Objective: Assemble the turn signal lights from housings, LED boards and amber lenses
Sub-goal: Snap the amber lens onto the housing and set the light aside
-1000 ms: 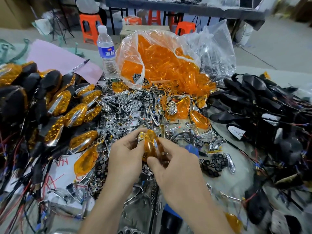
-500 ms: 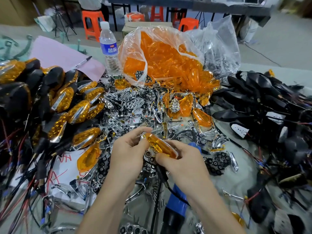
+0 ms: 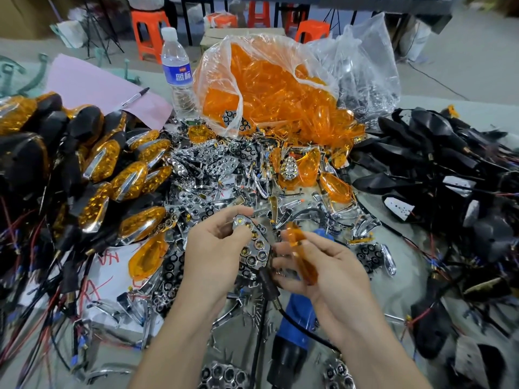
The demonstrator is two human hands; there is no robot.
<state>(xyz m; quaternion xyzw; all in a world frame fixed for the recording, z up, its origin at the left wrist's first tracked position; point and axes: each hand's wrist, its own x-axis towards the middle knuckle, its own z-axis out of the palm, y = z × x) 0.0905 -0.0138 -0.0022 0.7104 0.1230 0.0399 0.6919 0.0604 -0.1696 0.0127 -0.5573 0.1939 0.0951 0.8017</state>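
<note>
My left hand (image 3: 214, 248) grips a turn signal unit (image 3: 252, 245) whose chrome reflector with LED cups faces up; a black stalk and wire hang from it. My right hand (image 3: 323, 265) pinches an amber lens (image 3: 303, 255), held just to the right of the unit and apart from it. Loose chrome reflectors (image 3: 213, 164) litter the middle of the table. Black housings with wires (image 3: 438, 153) are piled at the right. Finished amber lights (image 3: 112, 175) are stacked at the left.
A clear bag of amber lenses (image 3: 275, 88) stands at the back, a second clear bag (image 3: 362, 71) beside it. A water bottle (image 3: 177, 71) and a pink sheet with a pen (image 3: 98, 85) lie back left. A blue tool (image 3: 297, 318) lies under my hands.
The amber lens sat on the unit between both hands; now my right hand has lifted it off to the right, which bares the chrome reflector in my left hand.
</note>
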